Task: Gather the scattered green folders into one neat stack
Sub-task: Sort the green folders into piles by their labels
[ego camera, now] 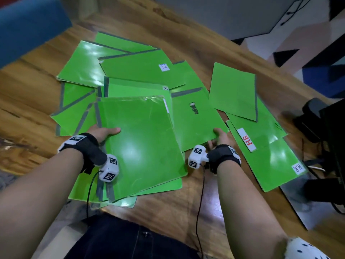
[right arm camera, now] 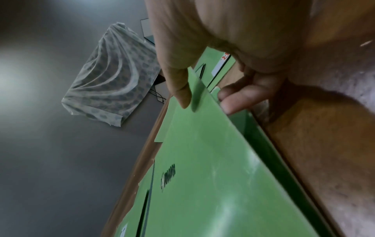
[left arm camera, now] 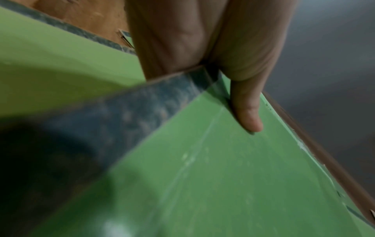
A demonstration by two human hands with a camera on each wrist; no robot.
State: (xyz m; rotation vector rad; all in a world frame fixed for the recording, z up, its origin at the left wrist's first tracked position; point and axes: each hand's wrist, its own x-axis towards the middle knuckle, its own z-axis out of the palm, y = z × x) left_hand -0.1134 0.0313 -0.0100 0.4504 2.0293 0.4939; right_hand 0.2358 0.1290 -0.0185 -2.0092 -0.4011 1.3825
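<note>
Several green folders lie scattered and overlapping on the wooden table (ego camera: pixel 186 199). My left hand (ego camera: pixel 104 132) grips the left edge of the top folder (ego camera: pixel 141 146) of a small pile near me, thumb on its face; the left wrist view shows that thumb (left arm camera: pixel 246 112) pressed on the green cover (left arm camera: pixel 223 176) beside the grey spine. My right hand (ego camera: pixel 219 136) pinches the near corner of a folder with black writing (ego camera: pixel 194 118), thumb on top and fingers beneath. In the right wrist view this folder (right arm camera: pixel 202 160) is lifted off the wood at that corner.
More folders spread toward the far left (ego camera: pixel 84 64) and to the right, two bearing "HR" labels (ego camera: pixel 248 140). A blue chair (ego camera: pixel 28 25) stands at the far left. Black equipment and cables (ego camera: pixel 321 124) sit off the table's right edge. Bare wood lies close to me.
</note>
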